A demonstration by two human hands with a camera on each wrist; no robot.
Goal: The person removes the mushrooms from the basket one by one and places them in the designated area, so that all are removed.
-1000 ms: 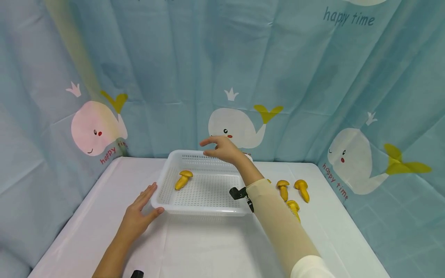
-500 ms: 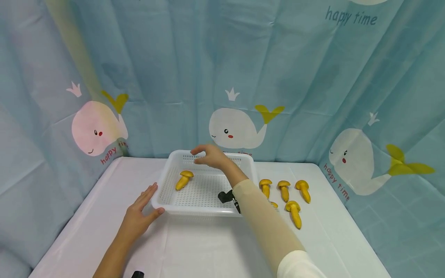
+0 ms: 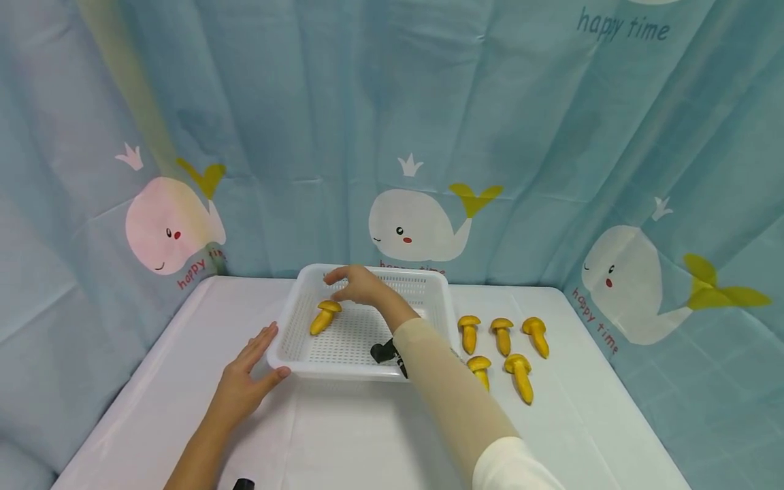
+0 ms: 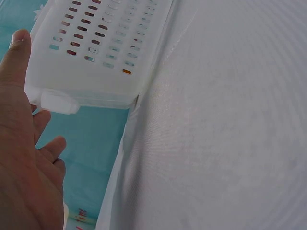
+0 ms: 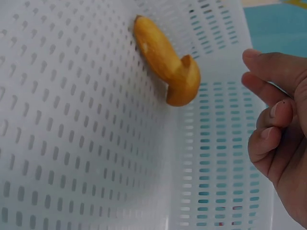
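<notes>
A white perforated plastic basket (image 3: 343, 371) stands on the table, with one yellow mushroom (image 3: 323, 318) lying at the left of its floor. Over the basket's back left part hovers my right hand (image 3: 361, 287), its thumb and index finger apart and curved beside the mushroom's cap. In the right wrist view a gap shows between that hand (image 5: 283, 124) and the mushroom (image 5: 160, 52), and nothing is held. My left hand (image 3: 245, 378) is at the basket's front left corner, thumb and fingers spread; the left wrist view shows its thumb by the basket rim (image 4: 53, 99).
Several more yellow mushrooms (image 3: 535, 336) lie on the white tablecloth (image 3: 355, 435) to the right of the basket, one partly behind my right sleeve (image 3: 447, 388). A blue curtain with whale prints (image 3: 416, 224) hangs behind and at both sides of the table.
My right hand has moved left and down, from above the basket's back rim to near the mushroom inside. Its sleeve has uncovered more mushrooms at the right. My left hand has stayed put.
</notes>
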